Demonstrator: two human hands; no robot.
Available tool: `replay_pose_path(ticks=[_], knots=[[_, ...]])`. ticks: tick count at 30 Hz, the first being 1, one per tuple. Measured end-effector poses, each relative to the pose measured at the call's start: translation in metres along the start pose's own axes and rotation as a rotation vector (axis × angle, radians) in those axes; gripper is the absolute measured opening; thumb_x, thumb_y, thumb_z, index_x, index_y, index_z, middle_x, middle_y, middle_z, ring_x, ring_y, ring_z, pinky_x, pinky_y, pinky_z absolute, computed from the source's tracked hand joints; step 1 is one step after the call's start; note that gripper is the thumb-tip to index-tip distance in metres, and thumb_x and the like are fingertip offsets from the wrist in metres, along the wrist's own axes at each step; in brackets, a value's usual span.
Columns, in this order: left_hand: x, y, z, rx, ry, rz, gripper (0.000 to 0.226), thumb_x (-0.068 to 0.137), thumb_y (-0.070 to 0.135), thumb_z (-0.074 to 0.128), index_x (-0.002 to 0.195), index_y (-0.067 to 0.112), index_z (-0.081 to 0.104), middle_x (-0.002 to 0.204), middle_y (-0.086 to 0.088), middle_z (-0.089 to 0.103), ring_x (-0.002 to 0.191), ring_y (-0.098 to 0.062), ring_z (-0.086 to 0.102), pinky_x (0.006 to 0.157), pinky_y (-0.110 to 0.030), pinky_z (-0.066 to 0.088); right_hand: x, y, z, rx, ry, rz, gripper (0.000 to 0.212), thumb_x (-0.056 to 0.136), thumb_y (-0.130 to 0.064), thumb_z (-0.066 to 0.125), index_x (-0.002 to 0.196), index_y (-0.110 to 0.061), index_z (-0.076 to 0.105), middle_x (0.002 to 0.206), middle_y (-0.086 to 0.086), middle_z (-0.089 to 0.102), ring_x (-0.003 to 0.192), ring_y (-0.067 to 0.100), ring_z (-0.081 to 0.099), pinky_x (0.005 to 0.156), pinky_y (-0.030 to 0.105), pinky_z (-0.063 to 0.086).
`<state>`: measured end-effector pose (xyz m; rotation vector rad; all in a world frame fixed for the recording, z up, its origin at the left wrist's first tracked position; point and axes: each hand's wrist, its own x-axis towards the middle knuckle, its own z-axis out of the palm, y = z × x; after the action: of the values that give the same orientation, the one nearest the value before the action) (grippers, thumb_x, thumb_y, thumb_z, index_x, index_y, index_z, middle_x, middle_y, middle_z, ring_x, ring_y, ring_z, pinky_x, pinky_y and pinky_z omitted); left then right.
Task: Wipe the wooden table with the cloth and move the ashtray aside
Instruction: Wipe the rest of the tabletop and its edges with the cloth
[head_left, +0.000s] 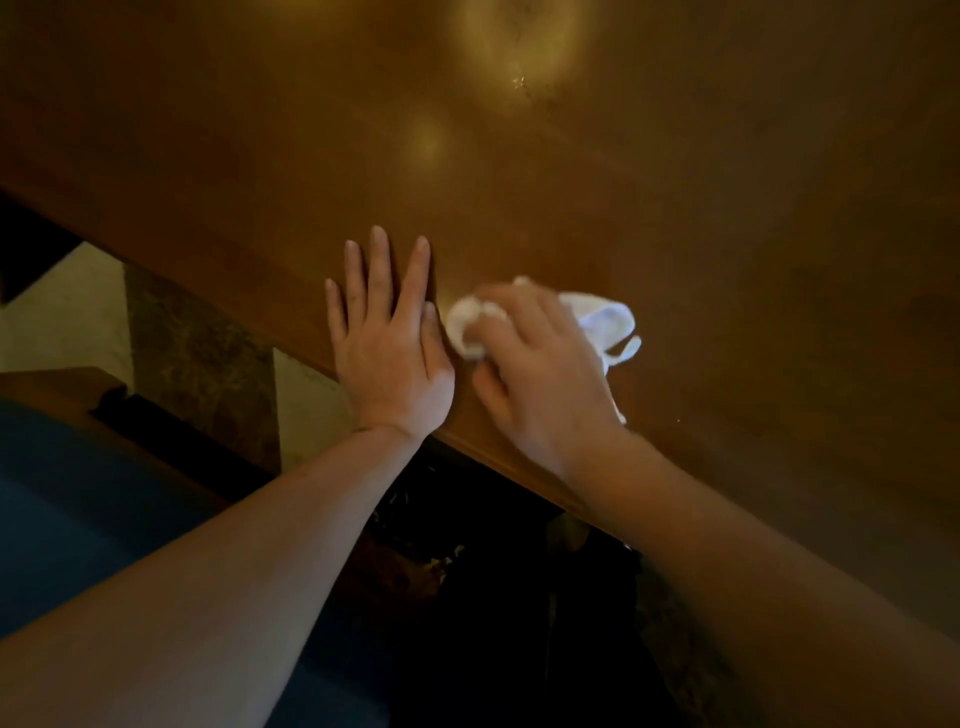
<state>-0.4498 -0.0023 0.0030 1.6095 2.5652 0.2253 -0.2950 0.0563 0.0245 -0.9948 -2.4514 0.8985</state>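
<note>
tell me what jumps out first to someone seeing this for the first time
The white cloth stands out brightest, bunched under the right hand near the front edge of the wooden table. Right beside it, the left hand lies flat, fingers spread, on the same edge. Farther back, soft light reflections glow on the polished tabletop; no ashtray is in view.

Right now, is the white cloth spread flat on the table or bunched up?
Bunched up. The cloth is crumpled under the right hand, with loose folds sticking out on both sides.
</note>
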Motion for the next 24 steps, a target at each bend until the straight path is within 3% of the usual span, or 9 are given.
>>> replay_pose_path(ticks=[3,7,13,17,21,24], knots=[[0.001,0.001,-0.001,0.020,-0.004,-0.006,0.057,0.107,0.030,0.033,0.165,0.025,0.032,0.174,-0.011,0.022,0.162,-0.036,0.013,0.130,-0.056,0.009,-0.058,0.012,-0.014,-0.023,-0.102,-0.081,0.022,0.089,-0.011,0.063,0.111,-0.006,0.065,0.131,0.016,0.058,0.122,0.036,0.051,0.117,0.041,0.033],[0.000,0.001,0.000,0.040,-0.026,0.011,0.061,0.106,0.034,0.029,0.167,0.026,0.026,0.175,-0.012,0.017,0.162,-0.036,0.010,0.130,-0.058,0.008,-0.093,0.037,-0.046,-0.043,-0.065,0.070,0.024,0.088,-0.010,0.065,0.112,-0.009,0.061,0.135,0.013,0.053,0.127,0.034,0.048,0.116,0.033,0.027],[-0.002,-0.002,0.003,0.065,-0.031,0.032,0.063,0.107,0.039,0.026,0.168,0.025,0.023,0.176,-0.013,0.015,0.162,-0.036,0.008,0.129,-0.059,0.007,-0.022,0.059,-0.058,-0.120,0.141,0.267,0.019,0.089,-0.008,0.066,0.108,-0.005,0.064,0.129,0.018,0.055,0.119,0.035,0.047,0.109,0.055,0.037],[-0.002,-0.005,0.005,0.044,-0.006,0.037,0.063,0.106,0.038,0.028,0.168,0.026,0.024,0.175,-0.013,0.016,0.162,-0.036,0.008,0.130,-0.058,0.007,0.045,0.036,-0.039,-0.077,0.245,0.411,0.024,0.086,-0.008,0.058,0.108,-0.004,0.063,0.132,0.018,0.054,0.120,0.037,0.048,0.101,0.047,0.041],[-0.003,-0.008,0.009,0.012,0.018,0.039,0.061,0.106,0.036,0.028,0.167,0.027,0.026,0.175,-0.012,0.019,0.162,-0.036,0.011,0.129,-0.059,0.009,0.062,0.003,-0.007,-0.091,0.096,0.261,0.026,0.090,-0.016,0.056,0.112,-0.005,0.065,0.134,0.018,0.056,0.122,0.039,0.049,0.100,0.049,0.042],[-0.002,-0.008,0.010,0.009,0.043,0.059,0.058,0.108,0.036,0.029,0.166,0.026,0.028,0.174,-0.013,0.020,0.162,-0.037,0.013,0.128,-0.060,0.011,0.021,-0.014,0.005,-0.067,-0.007,0.133,0.026,0.090,-0.015,0.061,0.114,-0.007,0.066,0.133,0.016,0.059,0.122,0.036,0.048,0.103,0.049,0.042]])
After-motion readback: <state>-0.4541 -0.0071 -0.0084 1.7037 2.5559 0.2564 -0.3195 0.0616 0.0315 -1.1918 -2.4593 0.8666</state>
